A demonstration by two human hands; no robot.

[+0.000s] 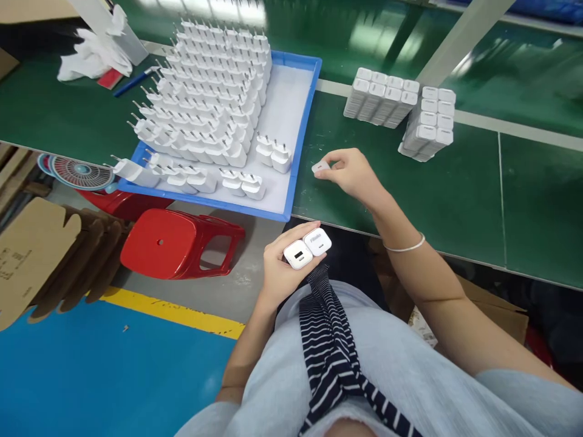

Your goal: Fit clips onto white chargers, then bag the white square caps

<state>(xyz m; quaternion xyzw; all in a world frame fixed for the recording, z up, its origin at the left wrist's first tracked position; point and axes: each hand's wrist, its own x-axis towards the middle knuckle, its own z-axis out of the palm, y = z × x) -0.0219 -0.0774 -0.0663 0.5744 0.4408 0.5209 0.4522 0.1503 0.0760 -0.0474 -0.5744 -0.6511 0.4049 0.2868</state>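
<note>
Chargers [209, 103] stacked prongs-up in blue tray [304, 121], up-left of both hands, too many to count. Left hand [282, 273] grasps two chargers [308, 247] side by side, port faces up, likely for checking. Right hand [353, 176] pinches one charger [320, 167] against green table [455, 194]. Two finished stacks [401, 109] beyond right hand.

Tray [306, 121] sits at the surface's [455, 194] near edge, left, overhanging it. Plug adapters [209, 103] stand packed in the tray's far half; a few sit along its near edge. Two stacked adapter blocks [401, 109] lie right of the tray, toward the far edge. Stool [177, 243] on floor [91, 376], below the tray.
</note>
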